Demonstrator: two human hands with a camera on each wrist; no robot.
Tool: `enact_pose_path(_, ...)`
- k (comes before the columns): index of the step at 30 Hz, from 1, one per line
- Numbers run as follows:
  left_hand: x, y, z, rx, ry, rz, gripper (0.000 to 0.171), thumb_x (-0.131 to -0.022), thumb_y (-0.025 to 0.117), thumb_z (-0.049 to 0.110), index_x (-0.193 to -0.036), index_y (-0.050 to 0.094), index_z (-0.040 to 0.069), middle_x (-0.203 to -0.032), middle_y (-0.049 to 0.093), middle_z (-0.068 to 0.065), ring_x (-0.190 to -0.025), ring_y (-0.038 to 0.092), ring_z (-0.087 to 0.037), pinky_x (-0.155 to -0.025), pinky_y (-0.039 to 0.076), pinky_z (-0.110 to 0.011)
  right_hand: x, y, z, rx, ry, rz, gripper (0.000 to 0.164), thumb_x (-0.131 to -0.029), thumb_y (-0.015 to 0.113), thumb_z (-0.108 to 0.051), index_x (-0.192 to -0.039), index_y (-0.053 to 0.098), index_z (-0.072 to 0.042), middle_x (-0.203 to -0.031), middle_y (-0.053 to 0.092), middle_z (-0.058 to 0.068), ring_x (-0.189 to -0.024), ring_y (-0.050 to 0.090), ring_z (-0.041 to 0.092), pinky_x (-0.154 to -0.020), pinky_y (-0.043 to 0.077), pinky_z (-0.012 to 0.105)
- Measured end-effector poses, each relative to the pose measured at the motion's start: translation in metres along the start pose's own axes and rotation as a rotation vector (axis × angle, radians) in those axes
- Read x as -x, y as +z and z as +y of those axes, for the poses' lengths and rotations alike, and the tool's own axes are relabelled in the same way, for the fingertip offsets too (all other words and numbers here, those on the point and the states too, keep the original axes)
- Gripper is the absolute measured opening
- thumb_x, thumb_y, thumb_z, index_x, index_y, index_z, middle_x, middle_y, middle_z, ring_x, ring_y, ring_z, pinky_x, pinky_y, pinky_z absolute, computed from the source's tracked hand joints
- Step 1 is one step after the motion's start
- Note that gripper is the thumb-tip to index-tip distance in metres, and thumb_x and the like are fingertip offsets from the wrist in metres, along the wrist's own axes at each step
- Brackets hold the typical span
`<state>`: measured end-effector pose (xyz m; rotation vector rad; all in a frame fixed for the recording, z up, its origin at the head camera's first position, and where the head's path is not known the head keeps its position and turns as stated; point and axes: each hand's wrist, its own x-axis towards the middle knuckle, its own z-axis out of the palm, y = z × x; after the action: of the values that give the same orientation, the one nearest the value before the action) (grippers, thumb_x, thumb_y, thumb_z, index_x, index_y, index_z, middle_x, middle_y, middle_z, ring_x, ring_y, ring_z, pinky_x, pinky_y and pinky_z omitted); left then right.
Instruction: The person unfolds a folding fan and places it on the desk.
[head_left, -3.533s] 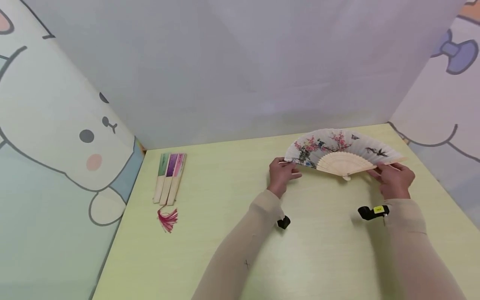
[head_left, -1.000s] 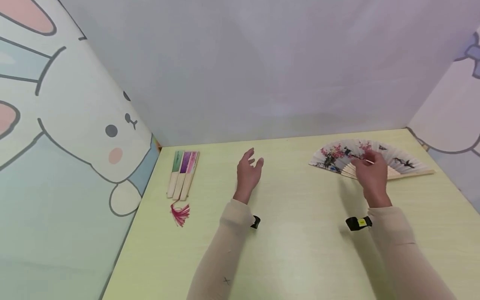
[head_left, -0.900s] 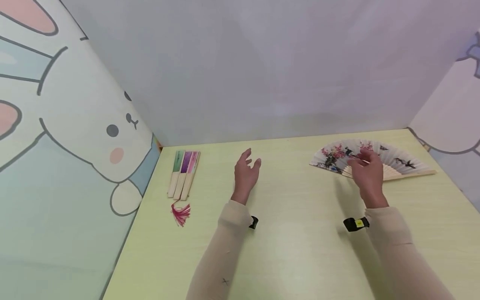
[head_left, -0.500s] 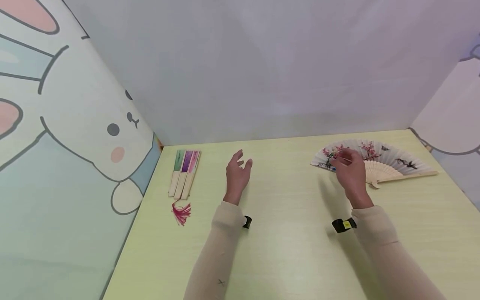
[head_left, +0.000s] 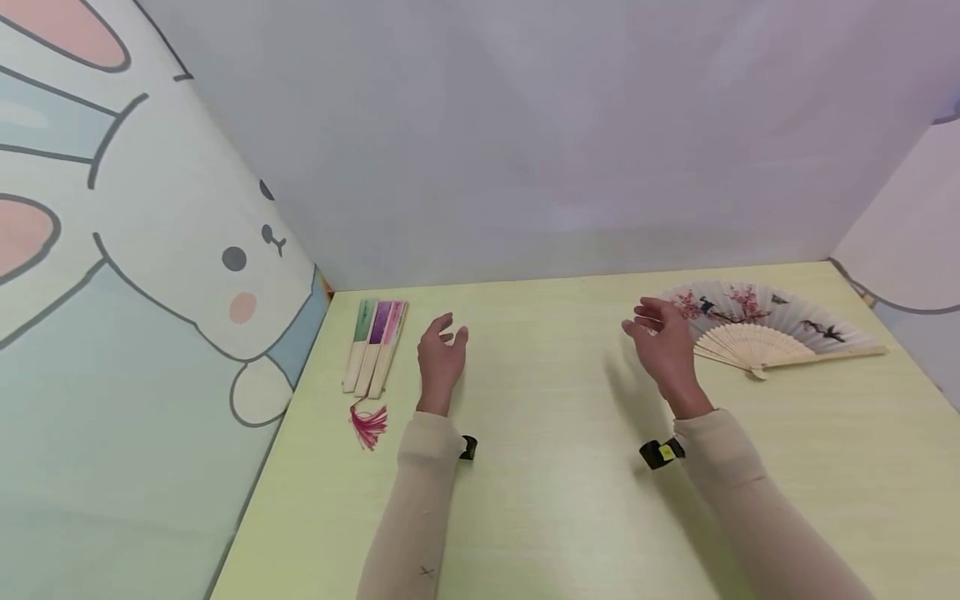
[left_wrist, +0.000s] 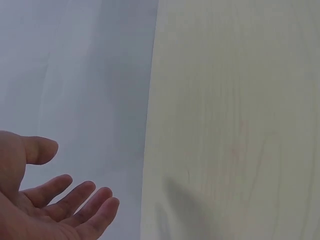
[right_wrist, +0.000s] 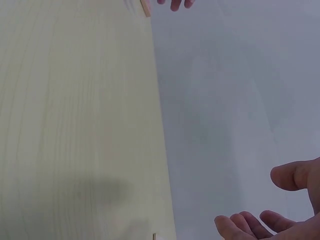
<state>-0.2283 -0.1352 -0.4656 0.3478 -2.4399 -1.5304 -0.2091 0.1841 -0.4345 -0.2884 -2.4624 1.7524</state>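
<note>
An unfolded hand fan (head_left: 750,346), white with pink blossoms, birds and pale wooden ribs, lies at the table's back right. My right hand (head_left: 663,354) hovers over the table, overlapping the fan's left end in the head view, its fingers loosely bent and holding nothing. Three folded fans, one green (head_left: 358,346), one purple (head_left: 373,348) and one pink (head_left: 389,348), lie side by side at the back left. From them a pink tassel (head_left: 369,427) hangs toward the front. Just right of these folded fans is my left hand (head_left: 441,358), bare of any object, with relaxed fingers.
The pale wooden table (head_left: 555,500) meets a grey-white backdrop (head_left: 540,142) along its back edge. On the left stands a panel with a cartoon rabbit (head_left: 187,250), and another printed panel (head_left: 907,225) stands on the right.
Both hands held the edges of the open fan at first, then let go of it. Both have since moved left, the left hand toward the folded fans. The fan stays on the table.
</note>
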Motion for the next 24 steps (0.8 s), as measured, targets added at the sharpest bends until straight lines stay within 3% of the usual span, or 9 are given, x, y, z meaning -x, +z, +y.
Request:
enact_pose_path(8, 0.000, -0.020, -0.011, -0.043, -0.024, 0.043, 0.042, -0.103, 0.065, 0.016, -0.143, 0.062, 0.000, -0.146, 0.063, -0.019, -0.127, 0.063, -0.042, -0.103, 0.053, -0.059, 0.003, 0.018, -0.005, -0.026, -0.031, -0.039, 0.055, -0.105, 0.063, -0.008, -0.155, 0.043, 0.006, -0.149, 0.053, 0.027, -0.139, 0.053, 0.041, -0.113, 0.046, 0.052)
enact_pose_path(13, -0.003, -0.029, -0.016, -0.120, -0.011, 0.116, 0.037, -0.101, 0.065, 0.012, -0.135, 0.067, -0.003, -0.137, 0.067, -0.021, -0.118, 0.067, -0.043, -0.097, 0.055, -0.058, 0.006, 0.027, -0.008, -0.025, -0.047, -0.074, 0.054, -0.105, 0.062, -0.008, -0.154, 0.043, 0.006, -0.149, 0.053, 0.028, -0.140, 0.052, 0.042, -0.115, 0.045, 0.054)
enact_pose_path(24, -0.011, -0.056, -0.034, -0.288, -0.058, 0.217, 0.028, -0.100, 0.066, 0.004, -0.125, 0.071, -0.006, -0.114, 0.071, -0.025, -0.104, 0.067, -0.044, -0.091, 0.054, -0.057, 0.008, 0.048, -0.013, -0.007, -0.081, -0.131, 0.052, -0.105, 0.063, -0.008, -0.153, 0.045, 0.005, -0.148, 0.054, 0.027, -0.139, 0.053, 0.041, -0.114, 0.045, 0.055)
